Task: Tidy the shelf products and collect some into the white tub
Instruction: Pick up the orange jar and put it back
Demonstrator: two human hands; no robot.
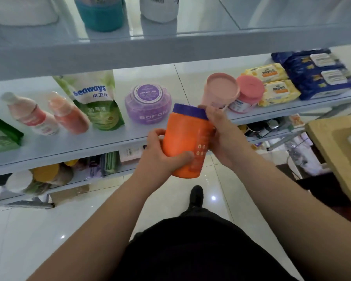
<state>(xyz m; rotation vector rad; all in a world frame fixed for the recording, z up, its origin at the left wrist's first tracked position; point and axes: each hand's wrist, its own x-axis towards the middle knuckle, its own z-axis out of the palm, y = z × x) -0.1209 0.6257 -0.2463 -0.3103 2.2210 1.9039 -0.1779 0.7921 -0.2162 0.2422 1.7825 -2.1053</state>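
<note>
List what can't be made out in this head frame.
All head view:
- White tub: not in frame.
- Label of orange jar: blurred, partly covered by left hand and right hand.
- Teal container: cut off by upper edge.
- Bottom-shelf goods: shadowed under middle shelf, blurred.
- Green pouch: cropped by left edge.

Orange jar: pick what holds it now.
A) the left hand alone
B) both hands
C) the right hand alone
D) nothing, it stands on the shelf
B: the left hand grips the orange jar low on its side and the right hand grips it near the purple lid, out in front of the shelf.
</note>
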